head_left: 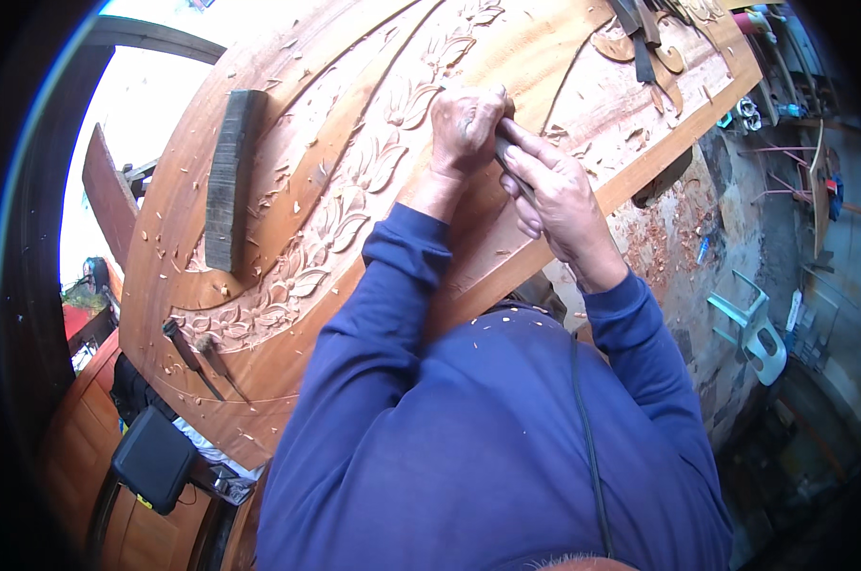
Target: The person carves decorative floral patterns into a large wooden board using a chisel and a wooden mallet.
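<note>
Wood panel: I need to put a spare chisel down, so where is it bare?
The wood panel is bare along its lower edge, between the carved flower band and the two chisels. It is crowded around the left hand and right hand on the tool, by the dark block, and at the tools at top.

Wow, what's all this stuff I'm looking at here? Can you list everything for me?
carved wooden panel: one, reddish brown, fills the upper middle, with a band of carved flowers
dark wooden block: one, grey-black, lying on the panel's left part
spare chisels: two, dark, on the panel's lower left
wood chips: many, pale, scattered on the panel and the floor to the right
black case: one, lower left, below the panel
plastic chair: one, pale green, right
chisel: one, dark, mostly hidden between both hands
left hand: fist closed around the chisel
right hand: fingers on the chisel, blue sleeve
</note>
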Motion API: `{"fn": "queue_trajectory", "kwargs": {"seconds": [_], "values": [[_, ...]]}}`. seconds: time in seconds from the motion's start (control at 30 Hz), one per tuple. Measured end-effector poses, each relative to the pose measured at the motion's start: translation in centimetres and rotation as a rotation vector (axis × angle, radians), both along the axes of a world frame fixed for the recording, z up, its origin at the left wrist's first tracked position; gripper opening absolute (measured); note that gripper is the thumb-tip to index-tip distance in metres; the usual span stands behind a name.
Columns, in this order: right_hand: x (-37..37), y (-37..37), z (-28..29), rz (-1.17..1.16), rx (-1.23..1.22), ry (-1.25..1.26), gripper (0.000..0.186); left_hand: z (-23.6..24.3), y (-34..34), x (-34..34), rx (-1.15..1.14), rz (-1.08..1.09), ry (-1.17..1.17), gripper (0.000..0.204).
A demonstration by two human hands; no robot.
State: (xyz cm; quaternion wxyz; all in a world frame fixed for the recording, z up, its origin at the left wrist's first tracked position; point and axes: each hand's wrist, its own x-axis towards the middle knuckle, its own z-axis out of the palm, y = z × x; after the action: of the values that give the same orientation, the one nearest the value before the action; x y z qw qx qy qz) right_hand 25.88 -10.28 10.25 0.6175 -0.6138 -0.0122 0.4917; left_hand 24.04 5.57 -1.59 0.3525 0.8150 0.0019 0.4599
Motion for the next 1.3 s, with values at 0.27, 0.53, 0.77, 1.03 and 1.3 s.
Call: {"fn": "queue_trajectory", "kwargs": {"seconds": [0.27, 0.53, 0.77, 1.03, 1.3], "values": [[1.1, -0.1, 0.9, 0.078, -0.104, 0.006, 0.05, -0.2, -0.9, -0.2, -0.122, 0.043, 0.061, 0.015], [-2.1, 0.5, -1.7, -0.088, -0.053, -0.036, 0.045, -0.1, 0.2, -0.9, -0.166, -0.069, 0.054, 0.018], [-2.6, 1.1, -0.2, -0.049, -0.033, 0.006, 0.052, -0.4, 0.8, -1.2, -0.106, -0.095, -0.026, 0.008], [-4.6, 2.7, -0.1, -0.17, -0.055, 0.056, 0.052, -0.9, 2.3, -1.6, -0.154, -0.253, -0.008, 0.008], [-7.7, 4.2, -2.3, -0.335, 0.218, 0.211, 0.053, 0.2, 3.6, -3.1, -0.086, -0.316, 0.042, 0.013]]}}
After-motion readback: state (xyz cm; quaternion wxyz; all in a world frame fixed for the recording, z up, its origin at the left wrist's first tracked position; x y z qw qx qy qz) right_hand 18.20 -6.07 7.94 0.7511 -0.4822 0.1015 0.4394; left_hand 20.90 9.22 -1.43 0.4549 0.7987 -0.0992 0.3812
